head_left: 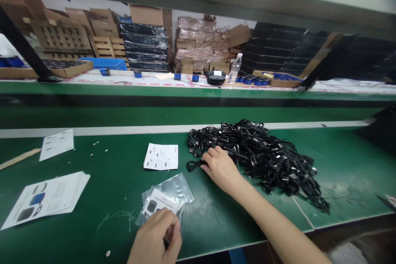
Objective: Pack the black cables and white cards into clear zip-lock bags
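Note:
My left hand [156,237] pinches the near edge of a clear plastic bag [168,196] that holds a printed card with a dark item pictured on it. The bag lies flat on the green table [102,198]. My right hand [220,168] reaches to the left edge of a big heap of black cables [262,154] and its fingers close on one coiled black cable [194,165] at the heap's edge.
A folded white leaflet [161,156] lies just beyond the bag. A stack of printed sheets [46,200] sits at the left, another leaflet [57,144] farther back. A raised shelf holds a water bottle [234,69], blue parts and cardboard boxes.

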A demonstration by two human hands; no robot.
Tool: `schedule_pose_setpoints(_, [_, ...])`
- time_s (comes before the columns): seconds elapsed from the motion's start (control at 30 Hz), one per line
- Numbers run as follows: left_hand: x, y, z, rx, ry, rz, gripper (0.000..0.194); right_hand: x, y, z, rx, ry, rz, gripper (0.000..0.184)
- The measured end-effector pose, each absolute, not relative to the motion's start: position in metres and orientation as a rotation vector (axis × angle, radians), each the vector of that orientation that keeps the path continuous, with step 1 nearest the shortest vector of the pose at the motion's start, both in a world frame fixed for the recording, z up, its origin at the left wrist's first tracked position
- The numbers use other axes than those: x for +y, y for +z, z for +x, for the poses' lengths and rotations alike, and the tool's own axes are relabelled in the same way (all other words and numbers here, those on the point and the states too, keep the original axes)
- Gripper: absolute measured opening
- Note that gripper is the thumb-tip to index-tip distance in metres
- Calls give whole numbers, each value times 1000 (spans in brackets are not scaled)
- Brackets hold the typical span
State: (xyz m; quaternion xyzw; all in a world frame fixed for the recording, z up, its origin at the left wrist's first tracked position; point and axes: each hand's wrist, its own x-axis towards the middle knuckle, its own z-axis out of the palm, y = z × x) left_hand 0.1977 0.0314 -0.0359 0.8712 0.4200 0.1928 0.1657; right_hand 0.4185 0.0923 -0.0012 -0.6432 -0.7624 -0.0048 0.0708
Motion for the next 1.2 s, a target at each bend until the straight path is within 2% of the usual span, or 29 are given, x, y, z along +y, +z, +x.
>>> schedule_pose_setpoints(0.2, [31,-33,198,1217,528,2483,25,48,4,401,-2123,288,-1820,11])
schedule_pose_setpoints(0.23, [30,-32,198,1219,530,2485,25,36,4,397,-2068,438,-1776,14])
schedule_pose_setpoints(0.3, [30,-31,199,1238,552,2485,26,14,4,391,-1834,988,-1604,15])
schedule_pose_setpoints(0.37, [30,-32,199,1262,577,2476,26,-3,3,387,-1753,1193,-1577,13])
schedule_pose_setpoints(0.57, [27,-37,197,1204,620,2363,24,-13,1,382,-2011,955,-1734,21])
schedule_pose_setpoints(0.7, [18,-47,198,1287,820,2324,21,-12,2,377,-2034,909,-1762,20])
schedule_pose_setpoints(0.8, [12,-54,197,1319,912,2309,20,-11,0,374,-1871,1055,-1720,17])
schedule_pose_setpoints(0.9, [9,-57,196,1309,918,2293,19,-10,-8,375,-1541,1455,-1580,18])
schedule_pose_setpoints(0.97, [8,-56,195,1306,926,2288,18,-8,-13,374,-1367,1603,-1471,21])
schedule_pose_setpoints(1.1, [4,-53,197,1290,965,2336,18,-6,-15,370,-1300,1488,-1525,16])
schedule_pose_setpoints(1.2, [3,-53,199,1290,1015,2370,20,-10,-13,366,-1104,1611,-1441,22])
